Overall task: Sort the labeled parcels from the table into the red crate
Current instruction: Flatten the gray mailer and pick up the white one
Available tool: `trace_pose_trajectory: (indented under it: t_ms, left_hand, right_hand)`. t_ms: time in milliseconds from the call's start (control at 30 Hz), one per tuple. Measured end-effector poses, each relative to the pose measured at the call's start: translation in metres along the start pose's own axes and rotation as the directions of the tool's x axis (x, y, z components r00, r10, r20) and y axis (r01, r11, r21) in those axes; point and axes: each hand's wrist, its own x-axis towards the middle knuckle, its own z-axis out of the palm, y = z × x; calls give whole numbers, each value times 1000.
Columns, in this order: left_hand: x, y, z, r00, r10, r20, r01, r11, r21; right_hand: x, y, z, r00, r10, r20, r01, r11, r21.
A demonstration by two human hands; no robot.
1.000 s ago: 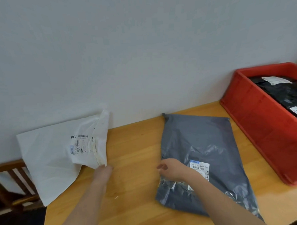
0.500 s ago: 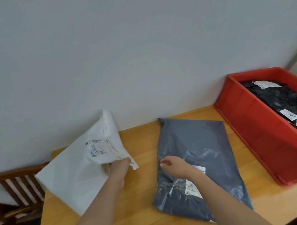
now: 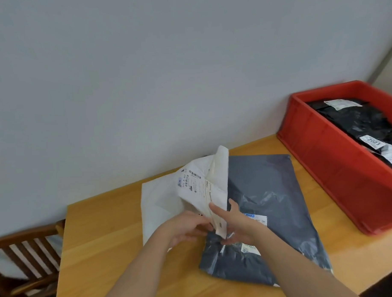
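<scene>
While both hands meet at its lower edge, the white parcel (image 3: 170,198) stands half lifted over the grey parcel (image 3: 270,203). Left hand (image 3: 186,226) pinches it; right hand (image 3: 235,222) appears to grip the same edge (fingers partly hidden). Red crate (image 3: 319,157) lies right of the grey parcel on the counter (image 3: 100,236).

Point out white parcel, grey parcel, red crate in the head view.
white parcel (image 3: 161,200), head view: on its plain white face, left of the label.
grey parcel (image 3: 265,179), head view: on its bare upper half.
red crate (image 3: 338,176), head view: on its near side wall.
</scene>
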Motion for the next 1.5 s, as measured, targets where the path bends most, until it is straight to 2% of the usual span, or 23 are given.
trace_pose_trajectory:
  t_ms: [200, 333, 467, 533, 600, 667, 700, 733, 767, 833, 900, 967, 1067, 1167, 1233, 1367, 1433, 1500]
  left_hand:
    - [7, 2, 19, 999, 34, 30, -34, 999, 9]
    - [10, -1, 15, 978, 47, -202, -65, 994, -86]
    - [1, 4, 3, 919, 124, -375, -249, 919, -305]
    - [-1, 4, -3, 856, 87, -509, -338, 841, -424]
    - [2, -3, -10, 744, -21, -668, -350, 839, -417]
    - [7, -15, -15, 620, -176, -765, -172, 920, -352]
    - [8, -22, -17, 581, -267, -769, -53, 930, -363]
    - [9, -31, -19, 573, -356, -738, 29, 909, -416]
    - [9, -39, -20, 594, -437, -676, 81, 868, -490]
    - [15, -57, -22, 687, -529, -498, 116, 757, -643]
    - [18, -66, -20, 810, -497, -312, 121, 662, -740]
    - [21, -71, -19, 878, -413, -242, 83, 628, -773]
    - [22, -70, -21, 887, -295, -356, -76, 667, -741]
    - [17, -64, -23, 882, -230, -410, -157, 678, -718]
    - [15, -60, -24, 882, -230, -411, -138, 708, -692]
    - [22, -62, -29, 873, -272, -406, -74, 748, -660]
    - [26, -64, -29, 849, -306, -430, -50, 765, -642]
    - [27, -61, -25, 807, -345, -479, -45, 773, -633]
  right_hand:
    - [1, 7, -11, 997, -52, -53, 56, 996, 70]
    - [1, 7, -22, 989, -74, -128, 92, 986, 140]
    - [-1, 1, -32, 974, -92, -207, 145, 956, 256]
    - [-2, -5, -36, 962, -89, -258, 169, 936, 308]
    - [-2, -8, -41, 944, -74, -321, 196, 909, 367]
    - [-4, -8, -45, 928, -45, -369, 222, 864, 452]
    - [-5, -8, -47, 922, -31, -385, 234, 837, 494]
    - [-6, -7, -49, 919, -18, -395, 245, 809, 534]
    - [-7, -5, -50, 917, -6, -400, 253, 783, 568]
    - [-8, -1, -52, 919, 20, -394, 250, 744, 619]
    - [-7, 3, -53, 923, 49, -383, 221, 746, 628]
    - [-5, 5, -56, 922, 79, -379, 172, 793, 584]
    - [-2, 7, -60, 920, 98, -379, 131, 835, 535]
    - [1, 9, -61, 932, 67, -357, 171, 787, 593]
    - [2, 10, -59, 931, 53, -361, 195, 765, 614]
    - [7, 11, -54, 907, 45, -419, 204, 823, 529]
    - [10, 12, -52, 884, 26, -467, 215, 865, 454]
    - [10, 13, -52, 847, -25, -531, 220, 926, 306]
